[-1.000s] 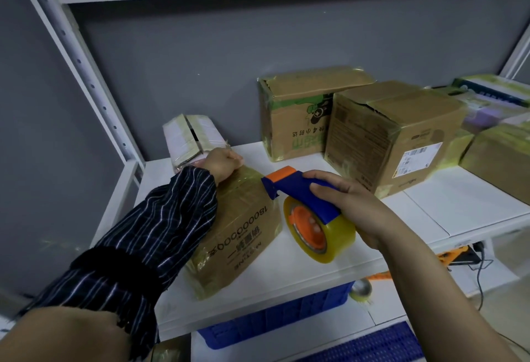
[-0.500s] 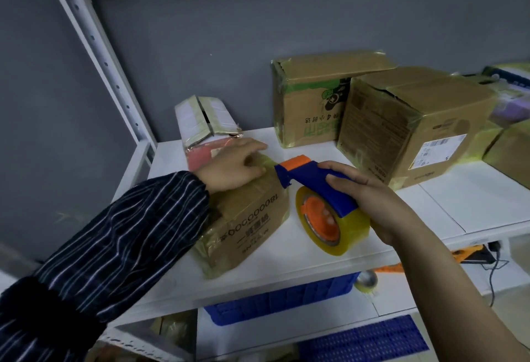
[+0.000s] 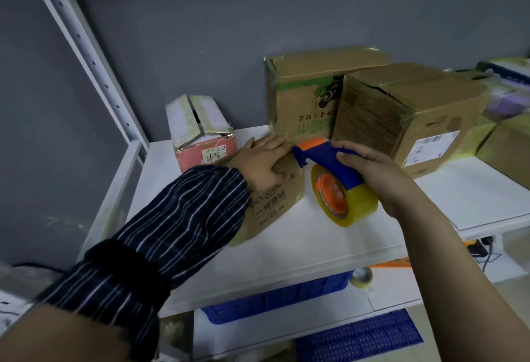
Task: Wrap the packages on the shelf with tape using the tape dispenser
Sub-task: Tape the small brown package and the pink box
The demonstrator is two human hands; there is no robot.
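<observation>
The brown cardboard package lies on the white shelf. A row of printed zeros reads upside down on its glossy, taped side. The left hand presses flat on top of it, fingers straight. The right hand grips the blue-and-orange plastic tape dispenser, whose nose is at the package's top edge. The round, yellowish clear tape roll hangs just beside the package. Behind, a large carton carries a white barcode label.
</observation>
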